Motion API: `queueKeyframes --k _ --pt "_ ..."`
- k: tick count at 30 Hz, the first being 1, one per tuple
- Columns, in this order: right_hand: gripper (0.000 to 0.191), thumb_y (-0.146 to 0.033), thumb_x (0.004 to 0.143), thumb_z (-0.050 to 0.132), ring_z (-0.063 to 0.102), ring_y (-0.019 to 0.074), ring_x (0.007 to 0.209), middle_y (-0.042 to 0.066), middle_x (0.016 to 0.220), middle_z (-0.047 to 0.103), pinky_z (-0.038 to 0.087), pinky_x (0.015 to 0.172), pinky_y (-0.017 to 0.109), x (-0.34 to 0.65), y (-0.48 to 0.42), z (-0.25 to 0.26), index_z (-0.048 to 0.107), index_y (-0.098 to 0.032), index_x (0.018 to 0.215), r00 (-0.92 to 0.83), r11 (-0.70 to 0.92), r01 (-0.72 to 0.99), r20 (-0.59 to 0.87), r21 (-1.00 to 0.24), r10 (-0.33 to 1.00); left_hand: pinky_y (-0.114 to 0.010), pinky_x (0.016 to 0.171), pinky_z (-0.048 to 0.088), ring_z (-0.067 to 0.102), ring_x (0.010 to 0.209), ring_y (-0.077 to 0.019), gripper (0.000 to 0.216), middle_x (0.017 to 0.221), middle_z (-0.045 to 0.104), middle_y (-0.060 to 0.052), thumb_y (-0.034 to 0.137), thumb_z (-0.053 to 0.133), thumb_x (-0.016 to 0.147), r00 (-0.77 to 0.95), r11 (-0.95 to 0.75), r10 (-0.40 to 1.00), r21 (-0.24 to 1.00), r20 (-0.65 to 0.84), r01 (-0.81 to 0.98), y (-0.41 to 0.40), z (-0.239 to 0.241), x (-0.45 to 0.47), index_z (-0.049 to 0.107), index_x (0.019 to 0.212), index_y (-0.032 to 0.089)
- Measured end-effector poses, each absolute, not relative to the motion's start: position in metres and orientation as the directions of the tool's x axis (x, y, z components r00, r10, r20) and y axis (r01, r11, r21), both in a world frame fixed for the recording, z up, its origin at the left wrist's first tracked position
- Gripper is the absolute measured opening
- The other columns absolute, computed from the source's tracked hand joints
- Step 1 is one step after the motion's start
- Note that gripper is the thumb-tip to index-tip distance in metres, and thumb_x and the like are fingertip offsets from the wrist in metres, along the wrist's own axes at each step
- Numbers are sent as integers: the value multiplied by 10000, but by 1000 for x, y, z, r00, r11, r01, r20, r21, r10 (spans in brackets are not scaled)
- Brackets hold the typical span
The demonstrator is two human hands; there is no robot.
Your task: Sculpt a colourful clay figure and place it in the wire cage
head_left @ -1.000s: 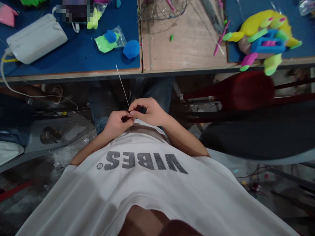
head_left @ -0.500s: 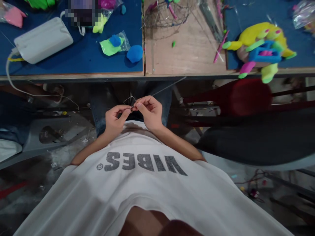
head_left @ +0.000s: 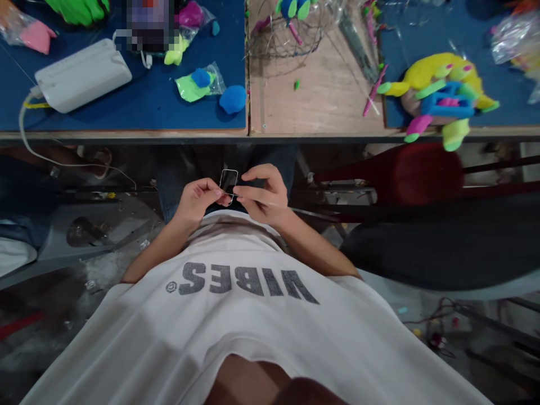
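A thin metal wire (head_left: 229, 170), bent into a small rounded rectangle, is between my hands in front of my lap. My left hand (head_left: 198, 199) pinches its lower left side between thumb and fingertips. My right hand (head_left: 268, 197) has its fingertips on the wire's right side, near a crossing strand. Its upper finger is raised apart from the others. A long straight tail of wire (head_left: 310, 215) runs out to the right beyond that hand. Exactly how the right fingers grip is partly hidden.
Ahead is the table edge (head_left: 169, 135). On the table lie a white power adapter (head_left: 84, 76), blue clay (head_left: 233, 99), a wire frame (head_left: 291, 48), a cutter-like tool (head_left: 358, 48) and a yellow clay figure (head_left: 442, 84). A red stool (head_left: 426, 174) and a dark chair seat (head_left: 442, 242) stand right.
The wire rectangle has turned more upright and shows more fully. My right hand's fingers have spread, and the wire tail has swung from upper right to lower right.
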State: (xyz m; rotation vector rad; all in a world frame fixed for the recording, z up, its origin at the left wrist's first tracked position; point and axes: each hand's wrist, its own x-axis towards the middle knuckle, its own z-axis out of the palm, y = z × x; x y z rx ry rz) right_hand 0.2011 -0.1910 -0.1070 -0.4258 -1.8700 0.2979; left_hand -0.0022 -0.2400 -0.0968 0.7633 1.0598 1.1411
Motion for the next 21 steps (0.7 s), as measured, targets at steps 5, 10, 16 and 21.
queueKeyframes --k 5,10,16,21 --pt "142 -249 1001 803 675 183 996 -15 1118 783 526 779 382 217 -173 -95 780 -338 1109 -550 973 227 829 30 103 -219 615 569 678 586 -118 351 665 746 -33 389 999 715 129 325 945 843 -299 -428 -232 -88 -4 735 706 156" --pt "163 -214 1038 730 641 157 879 -40 1031 799 451 751 385 216 -175 -99 793 -344 1114 -633 925 332 771 183 75 -176 628 563 663 635 -80 412 747 742 -13 443 1050 706 141 418 899 721 -414 -552 -240 -78 7 816 879 152" --pt "90 -161 980 792 557 152 778 -11 893 754 424 746 360 210 -182 -92 781 -246 951 -566 891 389 824 234 31 -165 611 548 668 634 -78 490 736 747 -25 471 1094 613 18 367 909 778 -416 -510 -240 -82 12 822 853 142" --pt "67 -210 994 807 565 138 756 -8 911 748 395 713 365 220 -178 -101 774 -252 1034 -653 911 357 752 205 86 -180 612 547 675 633 -84 391 745 757 -31 430 1050 688 -60 248 952 874 -300 -419 -235 -86 14 824 837 148"
